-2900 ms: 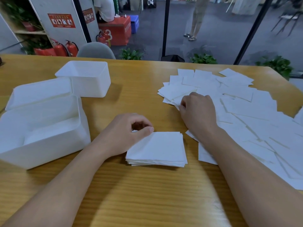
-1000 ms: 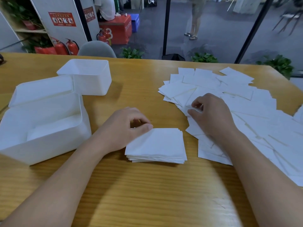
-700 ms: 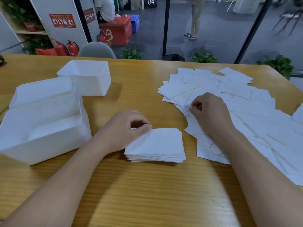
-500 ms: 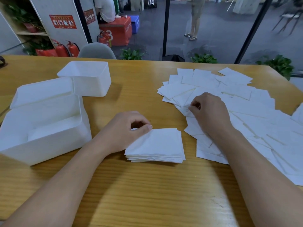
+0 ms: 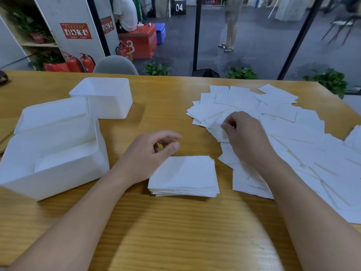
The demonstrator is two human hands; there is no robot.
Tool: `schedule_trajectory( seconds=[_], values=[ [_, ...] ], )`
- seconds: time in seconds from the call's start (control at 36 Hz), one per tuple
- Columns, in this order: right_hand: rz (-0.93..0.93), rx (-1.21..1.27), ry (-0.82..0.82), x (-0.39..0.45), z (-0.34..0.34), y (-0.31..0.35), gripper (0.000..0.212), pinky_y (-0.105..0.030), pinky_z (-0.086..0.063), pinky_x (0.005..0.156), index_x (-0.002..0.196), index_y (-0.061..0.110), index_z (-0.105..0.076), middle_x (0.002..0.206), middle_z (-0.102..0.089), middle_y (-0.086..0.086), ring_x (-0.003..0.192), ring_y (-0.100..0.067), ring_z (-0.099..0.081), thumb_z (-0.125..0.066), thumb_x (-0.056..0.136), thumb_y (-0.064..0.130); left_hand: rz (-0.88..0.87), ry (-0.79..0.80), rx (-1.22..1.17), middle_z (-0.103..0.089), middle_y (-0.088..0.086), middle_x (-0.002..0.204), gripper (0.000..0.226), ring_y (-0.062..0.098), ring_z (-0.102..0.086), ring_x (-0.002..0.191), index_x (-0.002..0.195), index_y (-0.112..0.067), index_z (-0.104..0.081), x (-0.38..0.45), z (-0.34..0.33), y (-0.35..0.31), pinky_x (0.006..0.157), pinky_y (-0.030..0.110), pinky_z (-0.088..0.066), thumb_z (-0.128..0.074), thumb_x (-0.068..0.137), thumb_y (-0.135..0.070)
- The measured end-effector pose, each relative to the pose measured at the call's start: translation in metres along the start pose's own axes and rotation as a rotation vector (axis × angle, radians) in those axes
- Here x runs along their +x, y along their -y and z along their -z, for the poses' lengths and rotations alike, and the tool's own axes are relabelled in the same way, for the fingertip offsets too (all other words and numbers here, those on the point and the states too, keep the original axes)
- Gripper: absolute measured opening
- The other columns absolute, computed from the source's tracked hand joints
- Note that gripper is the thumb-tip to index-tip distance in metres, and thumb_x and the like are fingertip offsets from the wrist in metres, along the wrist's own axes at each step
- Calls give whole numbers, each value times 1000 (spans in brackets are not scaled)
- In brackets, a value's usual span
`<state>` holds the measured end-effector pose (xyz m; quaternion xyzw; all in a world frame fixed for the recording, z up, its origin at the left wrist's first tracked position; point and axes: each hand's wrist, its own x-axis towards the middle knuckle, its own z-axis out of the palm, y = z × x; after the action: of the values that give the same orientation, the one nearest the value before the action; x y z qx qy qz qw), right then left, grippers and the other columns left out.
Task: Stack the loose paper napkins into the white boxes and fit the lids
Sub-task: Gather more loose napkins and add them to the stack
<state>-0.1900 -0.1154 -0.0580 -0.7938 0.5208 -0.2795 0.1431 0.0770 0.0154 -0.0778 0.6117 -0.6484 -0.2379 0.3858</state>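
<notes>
Loose napkins [image 5: 283,132] fanned across right half of bench [image 5: 175,231], overlapping. Thin, soft, very light; likely cling and slide together, so peel one by a free corner or edge, not the middle. Right hand [image 5: 244,133] rests on the fan's near-left part, thumb and forefinger pinching one napkin's edge, other fingers curled, forearm lying over the sheets. Squared napkin stack [image 5: 183,175] sits centre, near edge. Left hand [image 5: 150,153] hovers at stack's far-left corner, fingers loosely curled, thumb out, holding nothing; contact with stack unclear. Near white box [image 5: 58,180] left, open, some napkins inside. Second white box [image 5: 103,98] behind it, a lid-like white piece [image 5: 52,112] between them.
</notes>
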Motion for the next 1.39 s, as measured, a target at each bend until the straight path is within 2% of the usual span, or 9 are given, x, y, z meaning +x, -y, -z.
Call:
schedule_trajectory(
  seconds=[0.31,0.42,0.53,0.69,0.83,0.92,1.11,1.25,1.39],
  values=[
    [142,651,348,-38,-3,58,27,-31,-40,66,88,12,-69,77,-59,3,70,-12,-50,-64,110,27,-61,47,-300,-79,-7,127,39,15,-73,122,151,-38,-64,-2,-4,-26,95,24,-56,-49,116,-50],
    [266,644,357,-43,-6,63,17,-39,-58,92,112,13,-76,109,-79,5,103,-13,-74,-60,111,8,-43,-25,-357,-77,19,99,34,38,-73,94,141,-38,-70,2,-6,-24,81,57,-59,-68,108,-48],
    [301,718,246,-42,0,61,31,-56,-57,100,117,12,-75,114,-78,0,108,-26,-74,-55,105,-9,-58,-133,-394,-47,27,71,34,39,-42,66,138,-38,-72,1,-4,-20,61,44,-38,-76,105,-32],
    [417,327,43,-39,19,55,46,-27,-41,114,149,43,-59,148,-57,24,147,-7,-46,-71,105,45,-107,-127,-498,-63,34,87,41,58,-53,82,146,-35,-68,-7,5,-32,74,54,-48,-73,107,-23],
    [178,648,322,-40,25,50,29,-15,-53,69,130,35,-73,97,-76,5,89,-13,-72,-78,102,30,-92,-139,-523,-58,38,85,41,55,-54,78,146,-32,-68,-20,12,-36,69,60,-48,-72,107,-22],
    [140,729,429,-49,27,46,17,-22,-57,74,116,27,-80,100,-80,6,91,-15,-77,-78,102,17,-23,-140,-505,-55,46,88,39,66,-51,85,144,-34,-69,-31,13,-37,74,70,-50,-72,105,-26],
    [-27,604,388,-59,26,41,21,-20,-49,63,109,36,-81,85,-64,5,67,-8,-57,-85,94,23,91,-172,-176,-52,-4,71,36,16,-53,61,133,-51,-68,-54,4,-25,64,27,-51,-76,98,-42],
    [137,-8,280,-71,16,37,54,-25,-46,73,129,42,-68,112,-57,20,92,1,-59,-90,81,53,92,-175,457,-46,-23,136,57,5,-38,134,149,-45,-58,-59,2,-25,104,23,-35,-71,97,-61],
    [141,114,385,-63,22,33,56,-16,-47,85,136,48,-64,127,-59,29,114,14,-55,-77,86,70,108,-58,305,-39,-35,145,57,-7,-23,146,153,-49,-51,-59,7,-29,114,29,-31,-55,102,-74]
  ],
)
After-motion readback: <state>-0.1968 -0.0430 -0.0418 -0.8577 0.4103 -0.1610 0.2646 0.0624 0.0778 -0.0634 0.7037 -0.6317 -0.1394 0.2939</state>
